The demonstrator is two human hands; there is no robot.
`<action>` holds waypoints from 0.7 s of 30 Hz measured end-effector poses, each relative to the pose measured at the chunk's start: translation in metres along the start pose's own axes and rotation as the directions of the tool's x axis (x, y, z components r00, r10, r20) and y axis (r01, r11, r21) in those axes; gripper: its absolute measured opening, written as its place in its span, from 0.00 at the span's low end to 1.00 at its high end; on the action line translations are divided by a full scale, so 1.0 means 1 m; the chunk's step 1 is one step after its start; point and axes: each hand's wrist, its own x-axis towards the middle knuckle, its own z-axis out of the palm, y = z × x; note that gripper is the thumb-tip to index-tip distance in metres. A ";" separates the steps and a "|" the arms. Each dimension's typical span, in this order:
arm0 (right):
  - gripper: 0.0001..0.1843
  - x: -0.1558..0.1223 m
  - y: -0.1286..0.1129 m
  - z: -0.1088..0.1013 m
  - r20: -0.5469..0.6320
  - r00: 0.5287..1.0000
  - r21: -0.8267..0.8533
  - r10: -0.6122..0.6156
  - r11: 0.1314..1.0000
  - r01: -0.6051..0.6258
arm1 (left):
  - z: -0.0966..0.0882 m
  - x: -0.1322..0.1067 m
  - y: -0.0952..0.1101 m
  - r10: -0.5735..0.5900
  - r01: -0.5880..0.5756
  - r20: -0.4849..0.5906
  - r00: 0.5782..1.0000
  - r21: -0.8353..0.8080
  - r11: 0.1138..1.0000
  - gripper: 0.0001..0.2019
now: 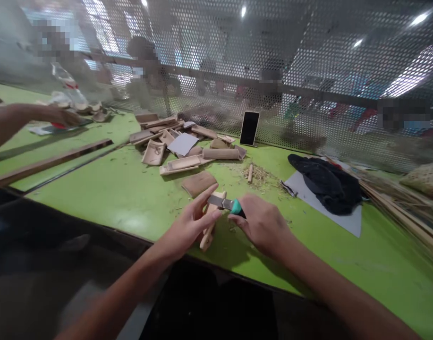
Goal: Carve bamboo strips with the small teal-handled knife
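My left hand (pixel 186 226) is closed around a narrow piece of bamboo (pixel 207 240), its thumb and forefinger on either side of the piece. The bamboo slants over the green table, its near end by the front edge. In my right hand (pixel 266 224) is a knife with a teal and black handle (pixel 236 208). Its flat metal blade (pixel 216 201) lies across the upper part of the bamboo, close to my left fingers. Just beyond my left fingertips, a curved bamboo slab (pixel 199 183) rests on the table.
Split bamboo pieces (pixel 182 164) and paper (pixel 182 143) are heaped beyond my hands. Shavings (pixel 260 175) surround a short stick. A phone (pixel 250 128) leans against the perforated screen. Black cloth (pixel 329 184) and long strips (pixel 403 208) lie right. Another person's hand (pixel 65 116) is at far left.
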 end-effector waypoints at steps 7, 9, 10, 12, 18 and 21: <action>0.36 -0.007 -0.004 -0.001 0.015 1.000 -0.103 -0.006 0.995 0.007 | 0.014 -0.004 -0.001 0.142 -0.147 -0.127 0.982 -0.024 0.989 0.38; 0.36 -0.008 -0.005 -0.001 0.003 1.000 -0.134 -0.018 0.991 0.018 | 0.016 -0.005 -0.004 0.125 -0.132 -0.115 0.985 -0.052 0.990 0.39; 0.37 -0.008 -0.005 -0.001 0.001 1.000 -0.148 -0.022 0.989 0.021 | 0.016 -0.005 -0.006 0.117 -0.124 -0.109 0.987 -0.062 0.990 0.38; 0.37 -0.008 -0.005 0.000 0.010 1.000 -0.165 -0.023 0.986 0.024 | 0.016 -0.005 -0.009 0.103 -0.110 -0.097 0.990 -0.073 0.991 0.37; 0.41 -0.007 -0.004 0.002 0.091 0.996 -0.200 0.004 0.980 0.015 | 0.012 -0.006 -0.014 0.067 -0.072 -0.054 0.996 -0.088 0.994 0.35; 0.42 -0.006 -0.004 0.003 0.111 0.994 -0.209 0.020 0.978 0.004 | 0.012 -0.006 -0.014 0.048 -0.051 -0.029 0.998 -0.099 0.994 0.35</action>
